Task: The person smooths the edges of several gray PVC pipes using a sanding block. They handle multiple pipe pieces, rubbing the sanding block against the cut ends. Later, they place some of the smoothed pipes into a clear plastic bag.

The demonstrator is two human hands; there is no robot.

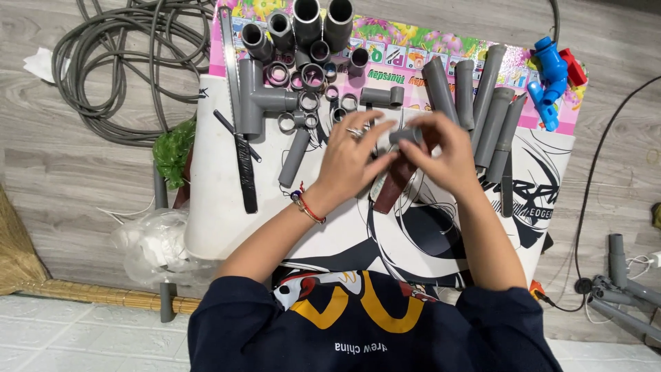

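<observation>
in the head view, the person is leaning over a small table [206, 227] covered with a printed cloth, and both hands are meeting near its middle. the left hand [350, 160] is reaching in from the left with its fingers curled toward the right hand, fingertips touching a short grey pipe fitting [405, 135]. the right hand [444, 148] is closing its fingers around that same fitting from the right side, so the piece is sitting pinched between the 2 hands, just above the cloth. how tightly each finger is pressing, i cannot tell.

just under the hands a brown-handled tool [394, 187] is lying on the cloth. to the left, a large grey tee fitting [258, 100] is resting beside a hacksaw blade with a black handle [241, 148], and a loose grey pipe piece [295, 157] is lying near the left wrist. to the right, a row of long grey pipes [490, 114] is leaning side by side, with blue valves [547, 79] at the far corner. a coiled grey hose [124, 55] is lying on the floor, well apart.
</observation>
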